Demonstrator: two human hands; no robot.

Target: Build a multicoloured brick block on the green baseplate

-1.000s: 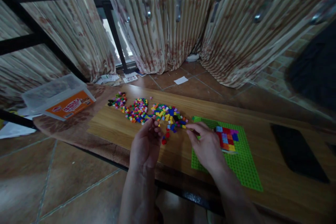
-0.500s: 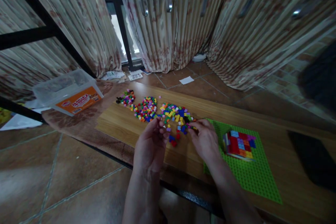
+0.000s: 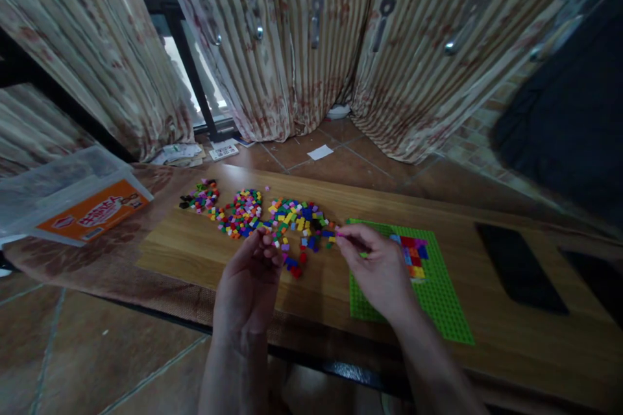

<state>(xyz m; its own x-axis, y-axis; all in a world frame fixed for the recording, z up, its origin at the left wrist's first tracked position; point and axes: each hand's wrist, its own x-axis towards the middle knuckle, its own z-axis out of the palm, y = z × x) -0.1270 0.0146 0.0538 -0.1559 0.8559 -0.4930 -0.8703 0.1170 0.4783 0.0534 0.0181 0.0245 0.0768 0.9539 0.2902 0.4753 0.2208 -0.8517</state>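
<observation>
A heap of small coloured bricks (image 3: 263, 215) lies strewn across the wooden tabletop (image 3: 204, 246). To its right lies a green baseplate (image 3: 438, 301) with a patch of red, blue and yellow bricks (image 3: 413, 255) pressed onto it. My left hand (image 3: 250, 282) hovers at the near edge of the heap, fingers curled and pressed together on something I cannot make out. My right hand (image 3: 377, 266) rests over the baseplate's left edge, its thumb and forefinger pinched at the heap's right end on a small brick too tiny to name.
A clear plastic box with an orange label (image 3: 73, 198) sits at the table's left end. Two flat black objects (image 3: 516, 266) lie right of the baseplate. Striped curtains (image 3: 302, 58) hang behind, with papers on the tiled floor (image 3: 321, 152). A black bar crosses overhead.
The view has swung, so everything sits further left in the picture. My right hand has shifted from the heap's edge back toward the baseplate, still pinched. My left hand keeps its curled pose.
</observation>
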